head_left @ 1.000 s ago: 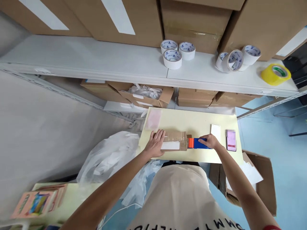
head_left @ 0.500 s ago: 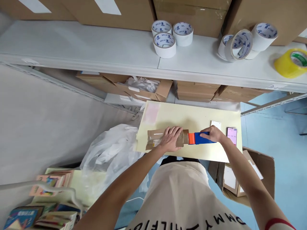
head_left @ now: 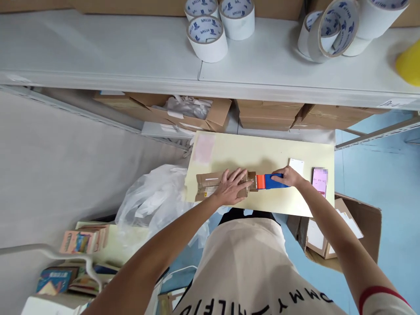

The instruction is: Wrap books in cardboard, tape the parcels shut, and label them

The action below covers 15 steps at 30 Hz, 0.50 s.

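We note first the long white shelf (head_left: 98, 57) running across the top of the view, carrying several white tape rolls (head_left: 206, 37) and one yellow roll (head_left: 409, 65) at its right edge; cardboard boxes (head_left: 269, 116) sit beneath it, one of them open with white material inside. Below stands the pale yellow surface (head_left: 262, 151), and to its left lies a heap of clear plastic bags (head_left: 154, 199). An open cardboard carton (head_left: 364, 227) stands on the blue floor at the right, and a stack of colourful books (head_left: 82, 240) lies at lower left. On the surface, towards its near edge, we find a flat brown cardboard parcel (head_left: 210, 186), lying lengthwise left to right. The left hand (head_left: 231, 189) lies flat on the parcel's right half, fingers spread, pressing down rather than closing round anything. The right hand (head_left: 288, 177) is closed round the blue handle of a tape dispenser (head_left: 267, 181), whose orange front section meets the parcel's right end. Just beyond the right hand lies a small white card (head_left: 297, 165), and beside it, near the right edge of the surface, a phone (head_left: 320, 181) lies face up. A faint pink sheet (head_left: 203, 148) rests at the far left corner of the surface.
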### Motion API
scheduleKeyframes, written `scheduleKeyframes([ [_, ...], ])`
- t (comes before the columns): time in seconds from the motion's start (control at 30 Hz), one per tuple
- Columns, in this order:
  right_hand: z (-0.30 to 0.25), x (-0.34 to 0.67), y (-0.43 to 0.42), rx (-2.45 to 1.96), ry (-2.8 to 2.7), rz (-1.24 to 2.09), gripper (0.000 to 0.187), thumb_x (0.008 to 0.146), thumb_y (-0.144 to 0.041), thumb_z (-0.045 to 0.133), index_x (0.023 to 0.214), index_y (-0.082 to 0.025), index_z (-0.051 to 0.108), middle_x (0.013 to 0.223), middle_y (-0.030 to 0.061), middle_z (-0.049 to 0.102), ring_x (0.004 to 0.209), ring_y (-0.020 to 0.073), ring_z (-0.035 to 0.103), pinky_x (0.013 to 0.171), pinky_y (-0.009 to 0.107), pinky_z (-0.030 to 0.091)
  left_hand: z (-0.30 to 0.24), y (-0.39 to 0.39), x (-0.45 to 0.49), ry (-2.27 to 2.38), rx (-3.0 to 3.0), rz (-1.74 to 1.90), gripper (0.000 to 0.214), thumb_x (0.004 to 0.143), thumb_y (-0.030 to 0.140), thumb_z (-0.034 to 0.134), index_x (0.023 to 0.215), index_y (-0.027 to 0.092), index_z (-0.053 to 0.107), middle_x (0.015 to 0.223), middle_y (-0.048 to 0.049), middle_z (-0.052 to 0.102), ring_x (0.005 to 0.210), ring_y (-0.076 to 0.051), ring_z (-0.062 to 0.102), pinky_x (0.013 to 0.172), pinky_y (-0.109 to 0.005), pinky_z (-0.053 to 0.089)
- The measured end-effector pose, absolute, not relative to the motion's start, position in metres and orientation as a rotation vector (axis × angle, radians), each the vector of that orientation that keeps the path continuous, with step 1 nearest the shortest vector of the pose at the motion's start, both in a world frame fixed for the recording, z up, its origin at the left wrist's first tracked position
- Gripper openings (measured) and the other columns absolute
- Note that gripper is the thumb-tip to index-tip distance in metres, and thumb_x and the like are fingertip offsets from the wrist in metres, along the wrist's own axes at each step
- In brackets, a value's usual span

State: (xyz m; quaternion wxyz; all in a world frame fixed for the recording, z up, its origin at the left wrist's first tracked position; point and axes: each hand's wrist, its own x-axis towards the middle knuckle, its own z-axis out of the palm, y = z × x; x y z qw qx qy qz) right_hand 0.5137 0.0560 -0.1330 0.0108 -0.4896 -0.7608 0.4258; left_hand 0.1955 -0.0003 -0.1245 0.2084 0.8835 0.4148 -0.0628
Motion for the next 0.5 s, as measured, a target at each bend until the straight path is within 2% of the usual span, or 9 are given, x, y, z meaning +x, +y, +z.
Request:
scheduleKeyframes([
  [0.13,-0.119,0.515,0.058,-1.808,-2.536,1.122,0.042,0.088,-0.055,0.053,0.097,-0.022,0.078,0.089,0.0090,0.078,0.083,0.0261,0.072,0.075,0.034,0.052,-0.121,-0.001,0.197,1.155,2.455,-0.216,0.065,0.081,0.050,0.062,0.143,0.037,0.046,0.164,-0.0088,0.021,0.147,-0.041,0.019,0.113,-0.067,0.004],
  [0.23,-0.105,0.470,0.053,-2.029,-2.671,0.937,0.045,0.088,-0.056,0.053,0.092,-0.020,0.078,0.095,0.0164,0.076,0.091,0.0328,0.071,0.076,0.040,0.052,-0.117,-0.001,0.201,1.154,2.473,-0.227,0.058,0.081,0.048,0.063,0.137,0.035,0.054,0.162,-0.0099,0.025,0.147,-0.041,0.017,0.112,-0.069,0.003],
  [0.33,-0.094,0.409,0.042,-2.078,-2.666,0.912,0.037,0.092,-0.043,0.053,0.100,-0.016,0.075,0.098,0.0210,0.075,0.095,0.0329,0.071,0.079,0.042,0.052,-0.114,0.002,0.209,1.162,2.479,-0.227,0.055,0.074,0.046,0.069,0.127,0.033,0.063,0.157,-0.0097,0.034,0.146,-0.044,0.016,0.111,-0.071,0.004],
  [0.5,-0.087,0.361,0.029,-2.003,-2.727,0.883,0.027,0.093,-0.031,0.053,0.104,-0.016,0.072,0.099,0.0209,0.075,0.094,0.0323,0.072,0.079,0.044,0.053,-0.113,0.008,0.221,1.179,2.457,-0.217,0.062,0.066,0.048,0.075,0.126,0.033,0.064,0.147,-0.0101,0.048,0.143,-0.049,0.017,0.109,-0.075,0.007],
])
